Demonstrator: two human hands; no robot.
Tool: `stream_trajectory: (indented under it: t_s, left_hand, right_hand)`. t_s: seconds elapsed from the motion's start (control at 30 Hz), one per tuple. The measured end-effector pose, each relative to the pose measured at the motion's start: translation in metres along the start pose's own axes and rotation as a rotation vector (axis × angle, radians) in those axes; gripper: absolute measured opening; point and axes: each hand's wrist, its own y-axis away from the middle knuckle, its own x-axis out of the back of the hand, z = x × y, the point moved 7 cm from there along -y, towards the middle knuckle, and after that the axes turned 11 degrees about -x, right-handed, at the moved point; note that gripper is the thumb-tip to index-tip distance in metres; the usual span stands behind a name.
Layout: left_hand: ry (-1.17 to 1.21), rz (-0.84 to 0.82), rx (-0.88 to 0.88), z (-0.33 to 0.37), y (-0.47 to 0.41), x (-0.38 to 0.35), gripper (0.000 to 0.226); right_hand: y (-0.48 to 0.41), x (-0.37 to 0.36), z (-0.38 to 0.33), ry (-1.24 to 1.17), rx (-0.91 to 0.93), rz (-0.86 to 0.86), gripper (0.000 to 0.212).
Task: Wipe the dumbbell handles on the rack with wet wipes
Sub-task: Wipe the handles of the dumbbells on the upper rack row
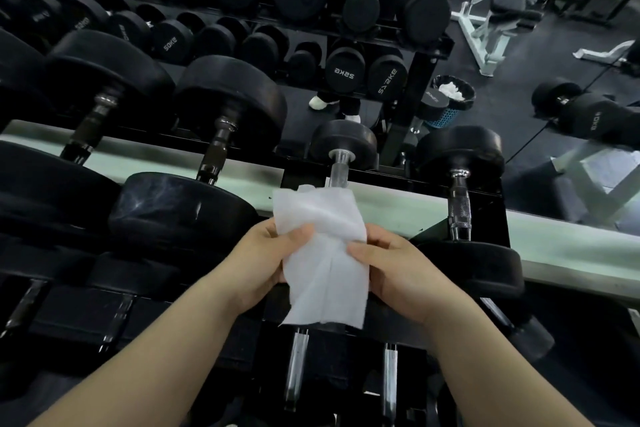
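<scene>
In the lower middle of the frame both hands held one white wipe [322, 253] spread between them. The left hand [258, 253] gripped its left edge with the thumb on the front and the fingers curled behind. The right hand [398, 271] pinched its right edge between thumb and fingers. The wipe hung in the air in front of the rack [500, 219] and touched no handle as far as could be seen. Its top edge covered the lower part of a steel handle [338, 167] in the centre of the frame. Another handle [459, 208], with knurled metal, stood free to the right of it. Two more handles [297, 367] showed under the wipe, near the bottom of the frame.

Black dumbbells [228, 97] filled the left half. In the upper part a mirror repeated the rack, so the writing was reversed. One plate [344, 73] in the upper middle read "25KG" backwards, and one further left read "30KG" backwards. The other labels were too blurred to read with certainty. At the upper right of centre stood a blue bin [446, 115] with a black bag and white wipes inside.
</scene>
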Motion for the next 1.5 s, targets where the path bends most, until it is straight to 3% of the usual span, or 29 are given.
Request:
stream_trajectory:
  t_s: [0.1, 0.17, 0.27, 0.3, 0.43, 0.57, 0.7, 0.8, 0.9, 1.0, 1.07, 1.17, 1.27, 1.37, 1.5]
  left_hand:
    - [0.063, -0.182, -0.073, 0.014, -0.001, -0.004, 0.034]
    - [0.01, -0.248, -0.114, 0.024, -0.002, -0.007, 0.02]
    - [-0.11, -0.2, -0.098, 0.029, -0.009, -0.002, 0.039]
    - [-0.149, -0.161, -0.107, 0.03, -0.012, -0.001, 0.037]
    - [-0.432, -0.031, -0.254, 0.038, -0.013, -0.005, 0.004]
    - [-0.521, -0.073, -0.374, 0.044, -0.014, -0.016, 0.029]
    - [-0.535, -0.035, -0.424, 0.037, -0.017, -0.007, 0.045]
    - [-0.721, 0.092, -0.543, 0.031, -0.018, 0.005, 0.049]
    - [-0.882, 0.121, -0.612, 0.017, -0.022, 0.005, 0.028]
    - [-0.926, 0.107, -0.605, -0.003, -0.031, -0.001, 0.036]
    - [-0.932, 0.112, -0.603, -0.012, -0.038, -0.004, 0.034]
    - [-1.073, 0.115, -0.715, -0.022, -0.044, -0.008, 0.024]
    - [-1.14, 0.131, -0.848, -0.031, -0.043, -0.009, 0.021]
    - [-1.13, 0.155, -0.915, -0.035, -0.045, -0.008, 0.029]
    - [-1.088, 0.106, -0.952, -0.035, -0.047, -0.008, 0.03]
  right_hand:
    - [0.001, 0.006, -0.012, -0.027, 0.05, -0.055, 0.02]
    - [0.002, 0.01, -0.02, -0.029, 0.085, -0.052, 0.027]
    - [-0.001, 0.018, -0.026, 0.045, 0.085, 0.013, 0.052]
    - [-0.002, 0.021, -0.028, 0.08, 0.092, 0.024, 0.051]
    - [-0.004, 0.021, -0.033, 0.247, 0.099, 0.001, 0.016]
    - [-0.013, 0.007, -0.032, 0.621, 0.112, -0.013, 0.023]
    - [-0.022, 0.014, -0.041, 0.707, 0.096, 0.07, 0.029]
    - [-0.022, 0.042, -0.071, 0.62, 0.289, 0.331, 0.034]
    - [-0.025, 0.057, -0.096, 0.732, 0.531, 0.686, 0.028]
    - [-0.056, 0.047, -0.1, 0.861, 0.659, 0.795, 0.02]
    - [-0.087, 0.041, -0.094, 1.015, 0.647, 0.776, 0.029]
    - [-0.12, 0.043, -0.076, 1.221, 0.515, 0.618, 0.033]
    - [-0.122, 0.049, -0.067, 1.145, 0.47, 0.454, 0.032]
    - [-0.123, 0.054, -0.068, 1.049, 0.439, 0.426, 0.022]
    - [-0.124, 0.043, -0.058, 1.138, 0.384, 0.268, 0.009]
